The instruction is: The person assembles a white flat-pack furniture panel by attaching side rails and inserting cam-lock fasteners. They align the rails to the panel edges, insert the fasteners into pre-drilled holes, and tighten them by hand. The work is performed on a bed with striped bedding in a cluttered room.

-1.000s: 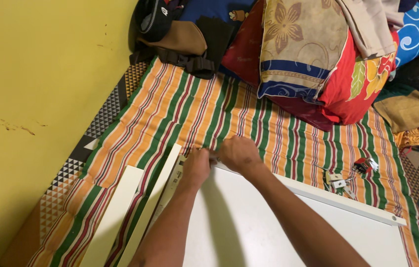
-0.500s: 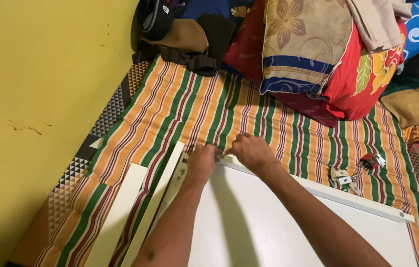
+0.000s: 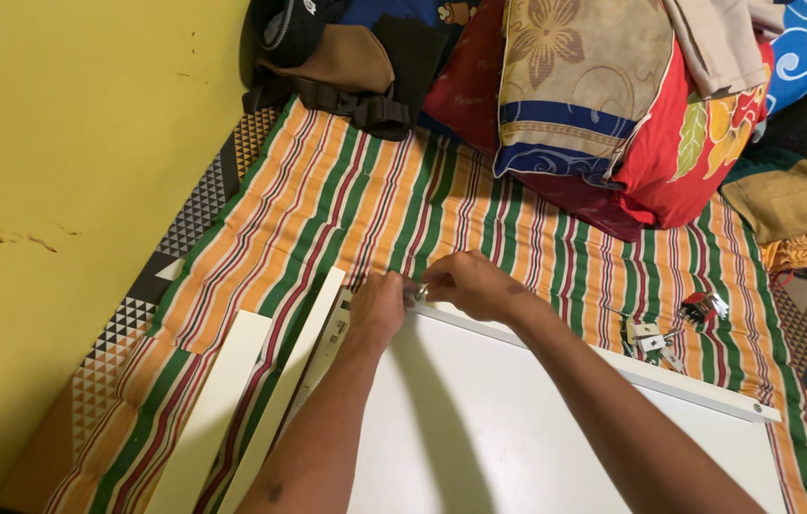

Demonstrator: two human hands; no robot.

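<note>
— Panel, white and flat, lies under both forearms; its far corner is right where the two hands meet.

— What are the hands doing there?

— The left hand is curled over the panel's corner, fingers bent down on the edge. The right hand pinches a small shiny metal fitting between the fingertips, just beside the left hand's fingers. I cannot tell whether the left hand also grips the fitting or only steadies the board.

— Anything with a label?

— Just left of the left hand, a narrow white board stands on edge, and a long pale sticker with dark print runs along the side facing the hand. A second white strip lies flat farther left. So three white boards counted.

— And to the right?

— Well right of the right hand, a small heap of loose hardware sits on the striped mat: pale metal brackets, and one small red and silver piece beyond them. I cannot count the brackets.

— Beyond the hands?

— A pile of patterned pillows and cloth, a dark bag to the left of it, and the yellow wall.
</note>
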